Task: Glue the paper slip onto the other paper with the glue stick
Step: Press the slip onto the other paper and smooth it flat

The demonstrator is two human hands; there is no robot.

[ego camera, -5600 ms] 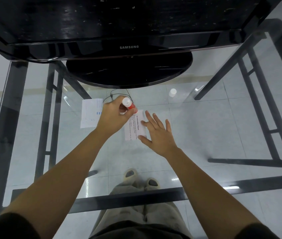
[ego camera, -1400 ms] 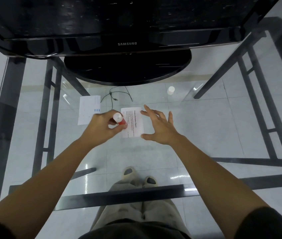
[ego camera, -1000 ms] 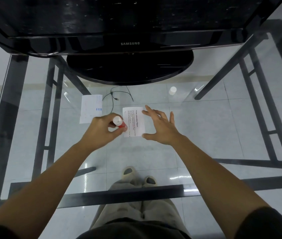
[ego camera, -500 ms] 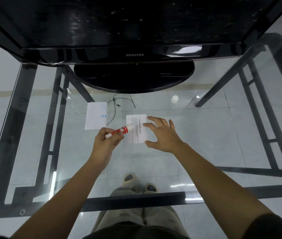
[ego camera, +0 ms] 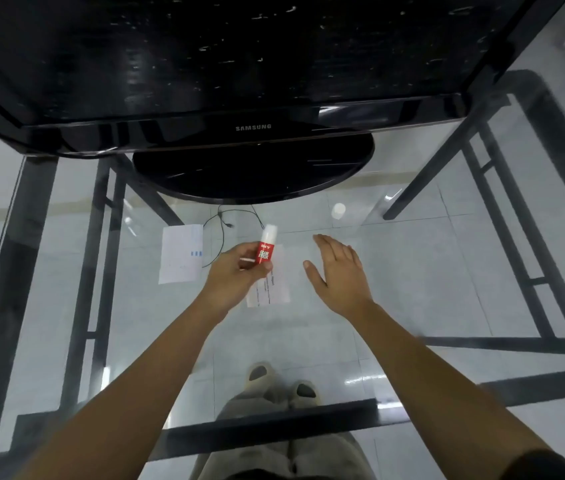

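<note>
My left hand (ego camera: 234, 275) grips a red and white glue stick (ego camera: 266, 249), which stands nearly upright above the left edge of a printed paper slip (ego camera: 272, 282). The slip lies flat on the glass table (ego camera: 412, 271). Just right of the slip, my right hand (ego camera: 338, 271) hovers with its fingers straight, and it holds nothing. A second white paper (ego camera: 180, 252) with small blue marks lies on the glass to the left of my left hand.
A black Samsung monitor (ego camera: 250, 64) on a round base (ego camera: 253, 171) fills the far side. A small white cap (ego camera: 338, 210) stands at the back right. A thin black cable (ego camera: 225, 221) lies behind the papers. Black frame bars run under the glass.
My left hand turned the glue stick from lying sideways to nearly upright. My right hand lifted off the slip and moved a little to the right.
</note>
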